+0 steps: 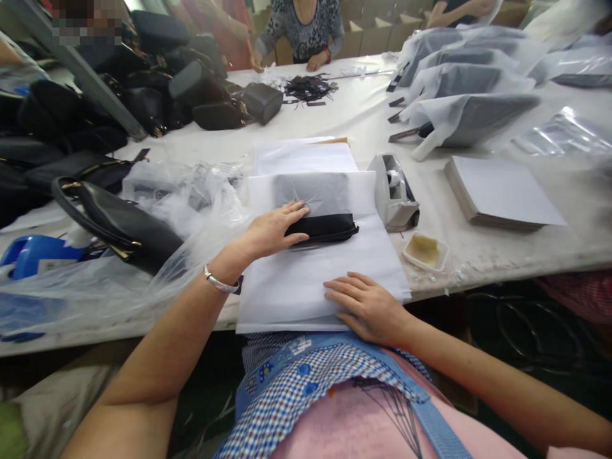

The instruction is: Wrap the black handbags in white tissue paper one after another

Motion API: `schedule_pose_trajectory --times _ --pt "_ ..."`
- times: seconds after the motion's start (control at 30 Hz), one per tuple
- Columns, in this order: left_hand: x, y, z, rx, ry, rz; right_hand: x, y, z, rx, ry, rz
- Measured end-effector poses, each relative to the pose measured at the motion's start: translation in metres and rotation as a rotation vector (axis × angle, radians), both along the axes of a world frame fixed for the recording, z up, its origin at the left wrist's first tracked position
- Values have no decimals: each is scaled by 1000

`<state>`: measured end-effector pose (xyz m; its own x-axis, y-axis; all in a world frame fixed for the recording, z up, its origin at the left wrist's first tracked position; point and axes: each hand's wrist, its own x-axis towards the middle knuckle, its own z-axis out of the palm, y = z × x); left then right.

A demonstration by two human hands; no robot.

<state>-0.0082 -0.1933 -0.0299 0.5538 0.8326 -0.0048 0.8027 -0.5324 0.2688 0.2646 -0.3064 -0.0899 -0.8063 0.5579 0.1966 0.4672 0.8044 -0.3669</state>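
Note:
A black pouch (329, 228) lies on a stack of white tissue paper (296, 287) in front of me. The far part of the sheet is folded over the pouch, whose dark shape shows through it. My left hand (277, 226) rests on the folded paper and the pouch's left part, fingers stretched out. Nearer the table edge, my right hand (366, 306) lies flat on the paper's lower right, fingers extended and holding nothing.
Right of the paper stand a tape dispenser (394, 194), a small white dish (425, 250) and a stack of grey boards (507, 191). Wrapped bags (478, 115) line the far right. Black bags (119, 223) and clear plastic (191, 191) crowd the left. A person (306, 32) works opposite.

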Motion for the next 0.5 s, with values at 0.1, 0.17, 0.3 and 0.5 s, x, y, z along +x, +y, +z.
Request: schedule_pose_trajectory --times 0.1,0.17,0.3,0.5 --pt "0 1 0 13 3 -8 1 1 -2 45 -21 18" --pt "0 0 1 15 6 -10 2 2 -1 38 -38 28" --pt "0 -1 1 4 5 -1 7 2 -1 -2 -75 36" --pt "0 -1 -1 10 -8 3 17 -3 -12 54 -53 6"
